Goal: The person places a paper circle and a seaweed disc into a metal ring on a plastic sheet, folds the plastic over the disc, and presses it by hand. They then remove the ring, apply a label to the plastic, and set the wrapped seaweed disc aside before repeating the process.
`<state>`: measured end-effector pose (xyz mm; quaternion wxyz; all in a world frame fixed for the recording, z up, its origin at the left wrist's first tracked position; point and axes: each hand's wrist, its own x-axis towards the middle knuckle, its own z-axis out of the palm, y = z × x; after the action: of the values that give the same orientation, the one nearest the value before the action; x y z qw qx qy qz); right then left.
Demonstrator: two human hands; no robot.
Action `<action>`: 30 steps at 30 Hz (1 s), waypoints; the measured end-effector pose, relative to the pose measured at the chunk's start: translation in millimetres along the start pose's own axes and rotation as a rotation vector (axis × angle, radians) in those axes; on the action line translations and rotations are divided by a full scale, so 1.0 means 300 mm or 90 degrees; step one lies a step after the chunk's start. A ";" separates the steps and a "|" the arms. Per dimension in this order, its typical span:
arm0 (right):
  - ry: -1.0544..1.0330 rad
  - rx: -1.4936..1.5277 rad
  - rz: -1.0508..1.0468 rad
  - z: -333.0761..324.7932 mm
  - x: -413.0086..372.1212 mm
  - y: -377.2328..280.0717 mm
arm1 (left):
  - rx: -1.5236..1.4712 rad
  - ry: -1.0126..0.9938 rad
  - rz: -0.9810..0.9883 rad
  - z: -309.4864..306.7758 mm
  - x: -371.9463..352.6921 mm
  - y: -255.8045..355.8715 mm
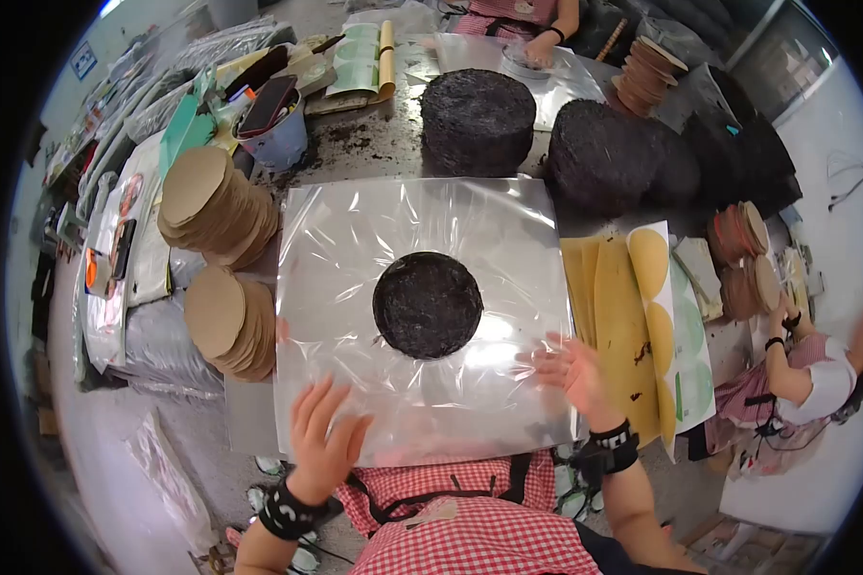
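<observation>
A dark round cake (428, 306) lies near the middle of a stack of clear plastic film (340, 230), which is creased and shiny. My left hand (324, 436) is over the film's lower left part, fingers apart and holding nothing. Over the lower right part, my right hand (575, 377) is raised with its fingers spread, slightly blurred, and empty. Neither hand touches the dark cake. Black bands are on both wrists.
Brown cardboard discs (222, 321) are stacked at the left, below a cup of tools (276, 139). Tall dark stacks (478, 123) stand behind the film. Yellow sheets (623, 316) lie right. Co-workers are at the top (544, 43) and right (796, 369).
</observation>
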<state>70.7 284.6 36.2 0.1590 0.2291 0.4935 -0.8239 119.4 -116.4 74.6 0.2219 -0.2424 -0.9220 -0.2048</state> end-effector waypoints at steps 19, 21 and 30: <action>-0.067 -0.252 -0.421 0.177 0.314 0.173 | -0.152 -0.220 -0.248 0.430 0.321 -0.014; -0.001 -0.155 -0.438 0.248 0.322 0.180 | -0.147 -0.171 -0.361 0.458 0.344 0.022; -0.068 -0.740 -0.805 0.485 0.379 0.151 | -0.197 0.188 -0.192 0.360 0.269 -0.074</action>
<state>-35.2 130.6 1.4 -0.2144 -0.2456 0.8637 -0.3844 10.9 -53.0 21.4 0.2810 -0.1006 -0.8631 -0.4074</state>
